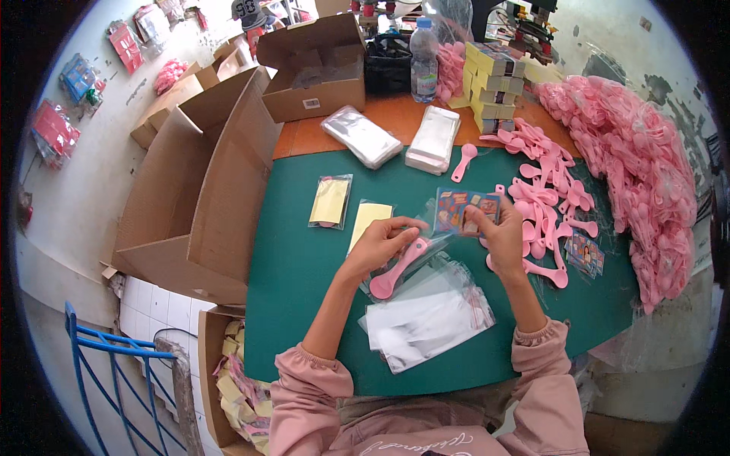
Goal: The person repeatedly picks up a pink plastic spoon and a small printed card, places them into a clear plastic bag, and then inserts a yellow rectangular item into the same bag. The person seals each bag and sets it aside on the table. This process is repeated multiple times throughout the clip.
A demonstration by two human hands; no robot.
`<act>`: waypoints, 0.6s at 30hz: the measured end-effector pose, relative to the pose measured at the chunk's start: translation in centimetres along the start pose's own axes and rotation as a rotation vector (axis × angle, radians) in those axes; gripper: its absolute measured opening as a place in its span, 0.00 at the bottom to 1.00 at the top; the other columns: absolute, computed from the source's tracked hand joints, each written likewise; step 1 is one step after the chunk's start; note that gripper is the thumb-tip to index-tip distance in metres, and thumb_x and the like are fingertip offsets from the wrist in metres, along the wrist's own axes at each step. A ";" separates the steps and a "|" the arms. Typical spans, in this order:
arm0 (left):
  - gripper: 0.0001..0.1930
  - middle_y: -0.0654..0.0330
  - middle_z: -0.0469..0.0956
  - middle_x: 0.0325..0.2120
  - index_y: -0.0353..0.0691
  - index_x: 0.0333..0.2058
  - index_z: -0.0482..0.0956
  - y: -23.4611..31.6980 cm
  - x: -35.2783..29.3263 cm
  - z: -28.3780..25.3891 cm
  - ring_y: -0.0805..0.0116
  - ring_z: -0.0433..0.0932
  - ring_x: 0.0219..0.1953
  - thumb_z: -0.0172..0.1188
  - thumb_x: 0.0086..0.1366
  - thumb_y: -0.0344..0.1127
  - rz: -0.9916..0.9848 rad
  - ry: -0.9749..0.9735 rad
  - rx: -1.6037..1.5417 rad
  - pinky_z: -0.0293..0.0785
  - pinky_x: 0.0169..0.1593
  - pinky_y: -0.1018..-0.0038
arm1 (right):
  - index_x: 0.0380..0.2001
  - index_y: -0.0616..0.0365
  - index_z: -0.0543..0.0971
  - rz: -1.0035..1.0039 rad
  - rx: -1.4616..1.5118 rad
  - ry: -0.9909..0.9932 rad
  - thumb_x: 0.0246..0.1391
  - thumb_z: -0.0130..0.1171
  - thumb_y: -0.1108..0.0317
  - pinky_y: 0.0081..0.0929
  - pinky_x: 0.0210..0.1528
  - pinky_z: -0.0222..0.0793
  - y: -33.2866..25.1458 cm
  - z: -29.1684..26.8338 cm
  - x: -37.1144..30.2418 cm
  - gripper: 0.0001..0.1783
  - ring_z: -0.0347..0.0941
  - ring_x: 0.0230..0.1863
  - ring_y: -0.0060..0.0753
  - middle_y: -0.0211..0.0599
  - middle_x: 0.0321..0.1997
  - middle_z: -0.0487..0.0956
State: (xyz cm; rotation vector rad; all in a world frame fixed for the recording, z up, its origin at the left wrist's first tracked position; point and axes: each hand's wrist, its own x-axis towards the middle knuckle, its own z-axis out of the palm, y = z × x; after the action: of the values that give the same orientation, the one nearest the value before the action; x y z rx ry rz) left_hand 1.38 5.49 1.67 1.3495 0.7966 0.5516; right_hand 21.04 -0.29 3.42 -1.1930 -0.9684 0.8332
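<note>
My right hand (pixel 498 235) is closed on a small blue-and-orange printed card (pixel 454 210), thumb on top. A clear plastic bag (pixel 435 237) stretches from the card toward my left hand (pixel 388 242), whose thumb and fingers pinch its near edge. Just below the left fingers is a pink spoon (pixel 391 275); whether it lies inside a bag or is touched by the hand, I cannot tell. Under both hands is a loose stack of clear bags (pixel 430 323). Beyond the left hand lie a bagged yellow card (pixel 330 201) and another yellow card (pixel 371 219), partly covered.
Loose pink spoons (pixel 540 201) and printed cards (pixel 585 254) lie right, beside a large heap of bagged pink spoons (pixel 631 152). Behind stand bag bundles (pixel 361 137), card stacks (pixel 494 83) and a water bottle (pixel 423 61). Cardboard boxes (pixel 228 171) flank the green table (pixel 296 304) on the left.
</note>
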 end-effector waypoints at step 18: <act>0.16 0.65 0.75 0.23 0.33 0.42 0.74 -1.5 0.5 -0.2 0.83 0.67 0.22 0.55 0.59 0.38 0.075 -0.124 0.111 0.65 0.26 0.83 | 0.32 0.64 0.72 0.135 -0.302 -0.639 0.50 0.54 0.70 0.14 0.26 0.64 -0.7 -2.6 0.2 0.09 0.67 0.24 0.16 0.30 0.24 0.72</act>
State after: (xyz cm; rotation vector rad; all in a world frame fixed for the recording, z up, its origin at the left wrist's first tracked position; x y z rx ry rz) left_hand 1.40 5.71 0.13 1.5057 0.6862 0.4831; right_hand 23.60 -1.16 3.90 -1.2815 -1.5877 1.2472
